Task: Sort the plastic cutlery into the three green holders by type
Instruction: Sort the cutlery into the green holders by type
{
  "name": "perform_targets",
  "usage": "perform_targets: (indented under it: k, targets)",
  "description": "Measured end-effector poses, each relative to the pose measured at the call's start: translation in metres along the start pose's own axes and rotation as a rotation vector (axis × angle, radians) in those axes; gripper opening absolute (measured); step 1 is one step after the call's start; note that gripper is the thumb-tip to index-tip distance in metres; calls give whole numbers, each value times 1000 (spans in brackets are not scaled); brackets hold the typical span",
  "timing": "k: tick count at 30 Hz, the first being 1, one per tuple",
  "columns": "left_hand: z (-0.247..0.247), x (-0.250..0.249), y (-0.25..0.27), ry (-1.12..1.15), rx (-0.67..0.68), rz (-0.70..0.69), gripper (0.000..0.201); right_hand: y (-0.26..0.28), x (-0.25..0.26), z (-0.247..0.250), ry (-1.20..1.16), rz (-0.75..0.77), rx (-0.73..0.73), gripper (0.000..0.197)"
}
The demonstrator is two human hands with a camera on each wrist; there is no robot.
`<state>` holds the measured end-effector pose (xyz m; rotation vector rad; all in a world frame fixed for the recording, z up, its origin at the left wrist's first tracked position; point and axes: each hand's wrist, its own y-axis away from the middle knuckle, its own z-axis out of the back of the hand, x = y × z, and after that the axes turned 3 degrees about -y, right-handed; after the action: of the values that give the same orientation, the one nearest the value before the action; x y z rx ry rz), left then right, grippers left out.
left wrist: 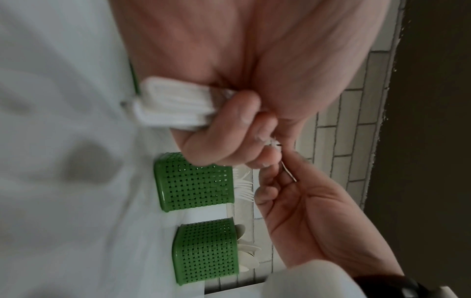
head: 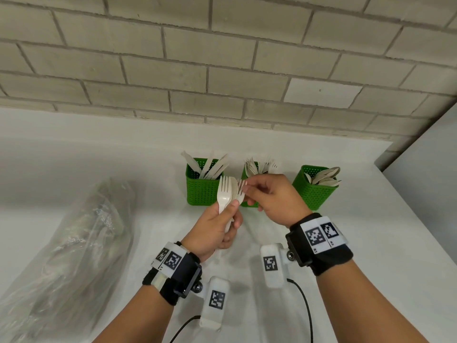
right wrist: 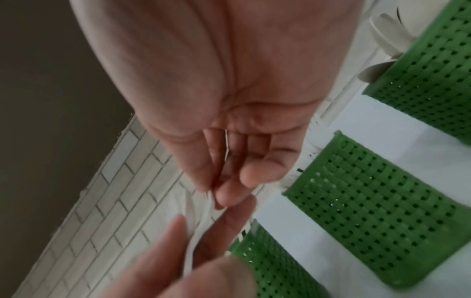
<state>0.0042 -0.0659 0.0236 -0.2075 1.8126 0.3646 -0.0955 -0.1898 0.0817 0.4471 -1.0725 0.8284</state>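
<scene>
My left hand (head: 228,214) grips a bundle of white plastic cutlery (head: 225,194) by the handles, with fork heads and a spoon bowl fanned upward. In the left wrist view the handle ends (left wrist: 173,108) stick out of its fist. My right hand (head: 247,191) pinches the tines of the rightmost fork (head: 241,191) in that bundle. Behind the hands stand three green holders: the left one (head: 201,191) with knives, the middle one (head: 246,173) with forks, partly hidden by my right hand, and the right one (head: 314,194) with spoons.
A crumpled clear plastic bag (head: 74,243) lies on the white counter (head: 99,157) at the left. A brick wall (head: 222,70) runs right behind the holders. The counter ends at the right, past the spoon holder.
</scene>
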Motion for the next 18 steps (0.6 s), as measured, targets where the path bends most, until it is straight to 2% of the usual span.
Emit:
perform_targets:
  k: [2, 4, 5, 6, 8, 10, 12, 15, 18]
  targets:
    - [0, 0, 0, 8, -62, -1, 29, -3, -6, 5, 31, 27, -208, 18]
    - [3, 3, -2, 0, -158, 2, 25, -5, -4, 15, -112, 4, -440, 21]
    - [7, 5, -3, -25, -212, 2, 22, -6, -1, 20, -210, 0, -491, 22]
    - [9, 8, -5, -78, -262, -3, 20, -5, 2, 24, -283, 5, -486, 22]
    - [14, 13, -9, -217, -306, -33, 14, -4, 7, 25, -298, 8, -355, 21]
    - [12, 12, -9, -280, -257, -56, 6, -1, 9, 16, -252, -7, -179, 18]
    - [7, 8, -8, -295, -174, -96, 7, 2, 10, 6, -260, -31, -72, 17]
    - [4, 6, -6, -392, -98, -166, 16, 2, 4, -5, -197, -32, -33, 27]
    - [4, 9, -6, -469, -53, -186, 24, 1, -1, -11, 2, 29, -36, 23]
